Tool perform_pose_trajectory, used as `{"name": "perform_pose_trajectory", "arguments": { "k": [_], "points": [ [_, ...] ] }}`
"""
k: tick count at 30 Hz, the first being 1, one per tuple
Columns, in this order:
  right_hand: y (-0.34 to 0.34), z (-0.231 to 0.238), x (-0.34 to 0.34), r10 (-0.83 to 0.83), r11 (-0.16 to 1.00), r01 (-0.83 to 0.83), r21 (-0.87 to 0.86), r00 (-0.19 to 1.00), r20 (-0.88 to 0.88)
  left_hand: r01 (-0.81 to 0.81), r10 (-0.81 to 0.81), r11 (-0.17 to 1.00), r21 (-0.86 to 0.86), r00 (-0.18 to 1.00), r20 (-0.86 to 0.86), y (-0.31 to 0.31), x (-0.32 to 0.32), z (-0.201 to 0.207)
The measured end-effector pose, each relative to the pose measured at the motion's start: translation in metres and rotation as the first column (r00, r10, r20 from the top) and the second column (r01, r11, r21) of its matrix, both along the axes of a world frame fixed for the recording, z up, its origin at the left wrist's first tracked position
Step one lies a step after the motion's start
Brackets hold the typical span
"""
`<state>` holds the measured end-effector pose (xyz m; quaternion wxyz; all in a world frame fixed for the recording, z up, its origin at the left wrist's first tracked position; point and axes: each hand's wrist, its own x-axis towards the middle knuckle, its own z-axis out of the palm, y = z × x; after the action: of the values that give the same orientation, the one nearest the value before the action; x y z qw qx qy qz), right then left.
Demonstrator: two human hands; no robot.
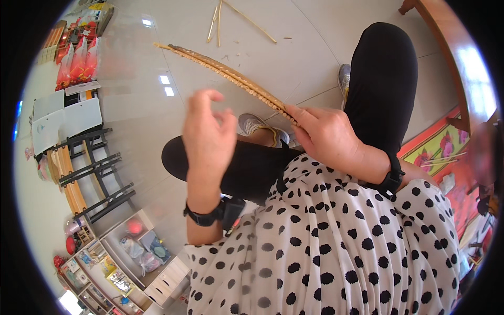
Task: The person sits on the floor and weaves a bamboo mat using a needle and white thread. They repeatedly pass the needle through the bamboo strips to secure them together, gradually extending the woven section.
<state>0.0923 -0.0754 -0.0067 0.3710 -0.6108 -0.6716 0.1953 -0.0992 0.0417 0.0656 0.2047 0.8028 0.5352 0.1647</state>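
Observation:
A flat panel of straw-coloured stalks [231,73], seen nearly edge-on, slants from the upper left down to my right hand. Round cut stalk ends line its lower edge, and one stalk sticks out at the far tip. My right hand [326,131] pinches the panel's near end between thumb and fingers. Raised to the left of the panel and apart from it, my left hand [209,128] is slightly blurred. Its index finger is bent and its thumb stands away, with nothing visible between them; the other fingers are mostly hidden.
Loose stalks [219,23] and small scraps lie on the tiled floor ahead. A wooden bench or table [443,39] stands at the right, near a red flowered sheet [446,142]. Folded black-framed furniture [97,173] and a shelf unit [123,257] line the left.

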Motion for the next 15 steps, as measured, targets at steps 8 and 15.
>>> {"name": "perform_pose_trajectory", "arguments": {
  "k": [8, 15],
  "points": [
    [0.011, -0.001, 0.005, 0.033, 0.998, -0.031, -0.050, 0.998, 0.050, 0.754, -0.622, 0.624, 0.205, 0.638, -0.453, 0.085, 0.009, -0.025],
    [0.031, 0.012, 0.030, -0.335, 0.914, 0.310, 0.261, 0.940, 0.057, 0.790, -0.703, 0.612, 0.027, 0.560, -0.440, 0.137, 0.043, -0.015]
  ]
}}
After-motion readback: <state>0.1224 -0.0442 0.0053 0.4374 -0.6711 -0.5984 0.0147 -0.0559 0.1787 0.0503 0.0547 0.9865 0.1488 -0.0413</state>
